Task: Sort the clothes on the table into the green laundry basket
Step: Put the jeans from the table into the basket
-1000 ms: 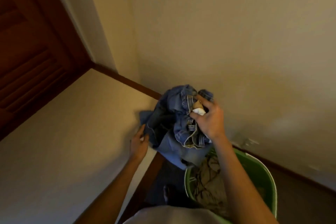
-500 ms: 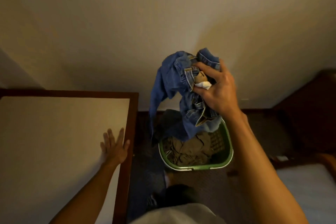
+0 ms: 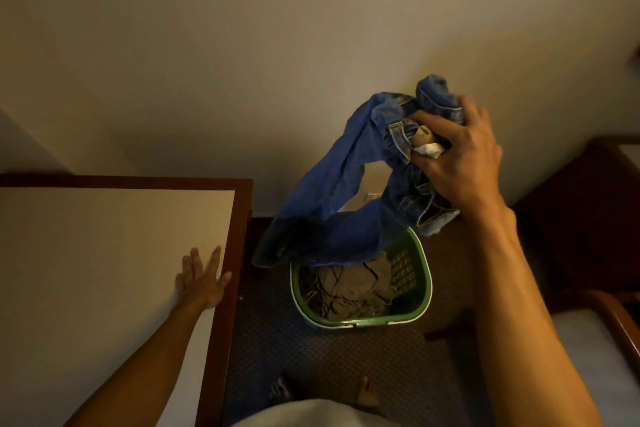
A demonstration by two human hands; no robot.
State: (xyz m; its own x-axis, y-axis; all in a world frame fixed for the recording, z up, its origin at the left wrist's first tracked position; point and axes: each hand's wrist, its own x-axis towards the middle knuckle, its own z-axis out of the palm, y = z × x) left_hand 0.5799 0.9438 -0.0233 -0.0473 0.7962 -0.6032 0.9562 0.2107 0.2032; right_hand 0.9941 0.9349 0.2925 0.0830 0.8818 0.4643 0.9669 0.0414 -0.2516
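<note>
My right hand (image 3: 460,163) grips a bunched pair of blue jeans (image 3: 332,204) by the waistband, held up in the air over the green laundry basket (image 3: 424,274). The legs of the jeans hang down and drape over the basket's far rim. Crumpled khaki clothing (image 3: 349,291) lies inside the basket, which stands on the dark carpet. My left hand (image 3: 202,279) rests flat, fingers spread, on the white table (image 3: 104,253) near its brown right edge, holding nothing.
The table has a dark wooden frame (image 3: 225,288) and stands against a beige wall. A wooden armchair with a pale seat (image 3: 595,343) is at the lower right. My feet show on the carpet at the bottom.
My right hand has carried the jeans off the table, rightwards and up over the basket, and the legs have unfurled. My left hand let go of the jeans and now lies flat on the table.
</note>
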